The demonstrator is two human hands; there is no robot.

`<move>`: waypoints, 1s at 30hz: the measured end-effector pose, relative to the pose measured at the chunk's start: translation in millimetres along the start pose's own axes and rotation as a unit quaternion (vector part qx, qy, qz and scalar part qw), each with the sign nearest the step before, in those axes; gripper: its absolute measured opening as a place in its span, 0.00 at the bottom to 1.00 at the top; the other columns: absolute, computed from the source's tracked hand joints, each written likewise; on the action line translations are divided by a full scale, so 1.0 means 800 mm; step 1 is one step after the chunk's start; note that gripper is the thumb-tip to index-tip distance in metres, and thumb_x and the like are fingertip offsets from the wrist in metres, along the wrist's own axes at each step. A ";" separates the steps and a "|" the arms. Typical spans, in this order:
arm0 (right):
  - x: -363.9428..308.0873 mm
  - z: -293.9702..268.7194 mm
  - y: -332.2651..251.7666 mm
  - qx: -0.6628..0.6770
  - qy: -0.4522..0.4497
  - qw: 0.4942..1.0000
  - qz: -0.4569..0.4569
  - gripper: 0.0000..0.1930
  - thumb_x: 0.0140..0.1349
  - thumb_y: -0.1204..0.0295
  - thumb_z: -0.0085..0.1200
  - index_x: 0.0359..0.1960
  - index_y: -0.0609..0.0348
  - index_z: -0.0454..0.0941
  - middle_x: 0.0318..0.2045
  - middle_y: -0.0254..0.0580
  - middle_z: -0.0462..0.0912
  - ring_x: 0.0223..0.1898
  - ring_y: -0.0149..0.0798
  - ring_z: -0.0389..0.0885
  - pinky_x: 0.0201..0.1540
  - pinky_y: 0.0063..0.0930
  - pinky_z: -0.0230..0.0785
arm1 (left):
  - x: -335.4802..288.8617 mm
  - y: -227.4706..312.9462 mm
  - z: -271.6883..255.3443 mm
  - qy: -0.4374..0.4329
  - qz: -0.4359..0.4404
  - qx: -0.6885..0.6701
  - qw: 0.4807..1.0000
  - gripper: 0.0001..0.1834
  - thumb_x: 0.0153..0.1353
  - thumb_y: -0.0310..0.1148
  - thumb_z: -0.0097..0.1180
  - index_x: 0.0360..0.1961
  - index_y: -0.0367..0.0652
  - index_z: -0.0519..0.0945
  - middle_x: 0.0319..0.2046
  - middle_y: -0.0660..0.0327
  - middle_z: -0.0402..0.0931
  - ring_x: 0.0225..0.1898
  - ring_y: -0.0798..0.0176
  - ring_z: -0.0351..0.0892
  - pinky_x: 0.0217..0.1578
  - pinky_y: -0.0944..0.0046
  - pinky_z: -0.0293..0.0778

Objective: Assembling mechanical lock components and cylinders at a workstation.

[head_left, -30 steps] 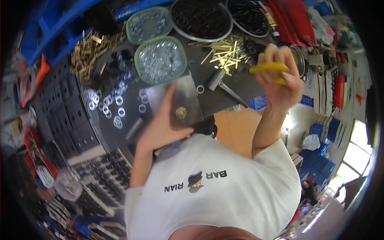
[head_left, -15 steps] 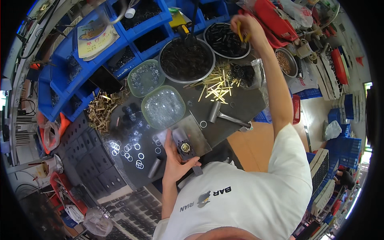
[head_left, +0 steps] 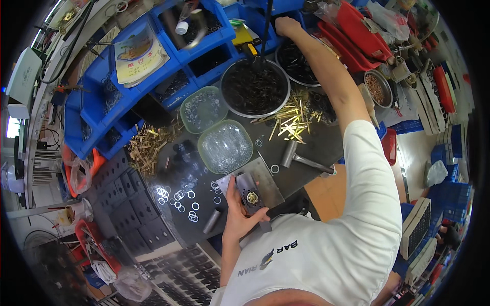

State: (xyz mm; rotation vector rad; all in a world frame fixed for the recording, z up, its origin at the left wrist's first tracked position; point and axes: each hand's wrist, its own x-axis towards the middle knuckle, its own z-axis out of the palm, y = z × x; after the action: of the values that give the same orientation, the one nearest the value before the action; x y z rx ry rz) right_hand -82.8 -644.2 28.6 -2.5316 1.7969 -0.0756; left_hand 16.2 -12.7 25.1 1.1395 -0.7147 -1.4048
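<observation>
My left hand (head_left: pixel 238 219) grips a dark metal block (head_left: pixel 247 184) from its left side, thumb across the lower end. A round brass-coloured part (head_left: pixel 252 198) sits in the block's face. The block lies over a flat steel plate (head_left: pixel 269 186) at the table's near edge. Far off, my right hand (head_left: pixel 287 26) reaches to a blue bin (head_left: pixel 301 19) at the back, beyond a bowl of black parts (head_left: pixel 293 60). Its fingers point down and away, so whatever they may hold is hidden.
Two pale green tubs, one of clear small parts (head_left: pixel 224 145) and one of rings (head_left: pixel 204 108), stand near a bowl of dark pieces (head_left: pixel 255 92). A steel hammer (head_left: pixel 305 159), brass strips (head_left: pixel 292 121), loose rings (head_left: pixel 179 199) and a dark cylinder (head_left: pixel 212 221) lie on the table.
My right hand has moved left and farther back, from above the bowl of black parts to the blue bin. The yellow thing at its fingers no longer shows. My left hand keeps its grip.
</observation>
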 end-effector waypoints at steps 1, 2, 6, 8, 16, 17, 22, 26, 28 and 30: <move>0.008 -0.004 0.004 -0.008 -0.015 1.000 0.002 0.16 0.63 0.74 0.56 0.50 0.61 0.89 0.55 0.64 0.86 0.57 0.63 0.87 0.58 0.54 0.80 | 0.001 0.000 0.000 -0.004 -0.004 -0.002 1.000 0.67 0.60 0.10 0.65 0.83 0.61 0.29 0.73 0.39 0.61 0.47 0.53 0.87 0.39 0.58 0.92; 0.012 -0.004 0.000 -0.014 -0.032 0.999 -0.001 0.16 0.62 0.74 0.57 0.50 0.60 0.89 0.54 0.65 0.87 0.57 0.64 0.87 0.57 0.53 0.81 | 0.001 0.000 0.000 -0.004 -0.005 -0.001 1.000 0.67 0.60 0.10 0.65 0.83 0.61 0.29 0.73 0.39 0.61 0.47 0.53 0.87 0.39 0.58 0.92; 0.005 -0.002 0.011 0.039 0.053 0.998 0.015 0.15 0.62 0.74 0.57 0.49 0.61 0.89 0.54 0.66 0.86 0.56 0.65 0.87 0.57 0.54 0.81 | 0.004 -0.001 -0.001 -0.002 0.009 0.013 1.000 0.67 0.60 0.10 0.65 0.83 0.60 0.29 0.72 0.40 0.62 0.46 0.53 0.88 0.37 0.58 0.92; -0.006 0.003 0.014 0.019 0.055 0.998 -0.002 0.16 0.63 0.73 0.57 0.51 0.61 0.87 0.52 0.66 0.87 0.55 0.67 0.87 0.56 0.55 0.81 | 0.004 -0.001 -0.001 -0.004 0.012 0.010 1.000 0.67 0.60 0.10 0.65 0.83 0.60 0.29 0.72 0.40 0.63 0.45 0.53 0.88 0.36 0.58 0.92; -0.044 -0.025 0.028 0.102 0.130 0.985 0.052 0.13 0.66 0.71 0.55 0.49 0.61 0.84 0.50 0.66 0.87 0.55 0.68 0.85 0.55 0.59 0.80 | 0.004 -0.002 -0.004 -0.021 0.015 0.022 0.999 0.68 0.59 0.08 0.62 0.83 0.64 0.29 0.73 0.37 0.60 0.34 0.49 0.89 0.30 0.56 0.90; -0.060 -0.027 0.020 0.081 0.142 0.986 0.019 0.12 0.66 0.71 0.54 0.48 0.60 0.84 0.50 0.66 0.87 0.55 0.68 0.85 0.55 0.59 0.81 | 0.002 -0.002 -0.004 -0.013 0.013 0.019 1.000 0.68 0.59 0.08 0.62 0.83 0.64 0.29 0.73 0.37 0.60 0.34 0.49 0.89 0.30 0.56 0.90; -0.209 -0.053 -0.031 0.057 0.160 0.973 -0.158 0.11 0.69 0.67 0.54 0.42 0.61 0.84 0.39 0.62 0.88 0.46 0.66 0.88 0.49 0.57 0.82 | -0.004 -0.010 -0.005 0.024 -0.007 0.015 1.000 0.65 0.61 0.09 0.58 0.83 0.65 0.29 0.73 0.36 0.61 0.32 0.50 0.90 0.27 0.58 0.88; -0.467 -0.097 -0.064 0.254 -0.031 0.931 -0.262 0.07 0.64 0.72 0.62 0.40 0.63 0.86 0.34 0.50 0.89 0.38 0.55 0.88 0.42 0.41 0.79 | -0.003 0.006 0.007 0.042 -0.012 -0.011 0.999 0.52 0.73 0.17 0.47 0.83 0.62 0.27 0.73 0.36 0.65 0.28 0.49 0.90 0.24 0.61 0.88; -0.562 -0.058 -0.065 0.245 -0.016 0.931 -0.270 0.06 0.62 0.72 0.64 0.38 0.59 0.83 0.36 0.47 0.87 0.38 0.53 0.88 0.40 0.45 0.80 | -0.004 0.006 0.012 0.057 0.002 -0.029 0.998 0.50 0.74 0.19 0.47 0.83 0.59 0.28 0.72 0.36 0.65 0.27 0.48 0.90 0.23 0.61 0.88; -0.617 -0.017 -0.059 0.198 0.031 0.940 -0.276 0.06 0.62 0.73 0.65 0.39 0.57 0.81 0.37 0.42 0.83 0.37 0.51 0.87 0.39 0.42 0.80 | 0.002 0.005 0.017 0.057 0.018 -0.046 0.997 0.49 0.75 0.21 0.47 0.83 0.59 0.30 0.71 0.37 0.67 0.27 0.47 0.90 0.22 0.61 0.88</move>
State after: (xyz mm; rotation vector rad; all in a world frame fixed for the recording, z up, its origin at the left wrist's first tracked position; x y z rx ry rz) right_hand -201.9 -162.5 35.4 -2.6425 0.9011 -0.4803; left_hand 5.6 -17.3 32.9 1.1187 -0.5816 -1.3180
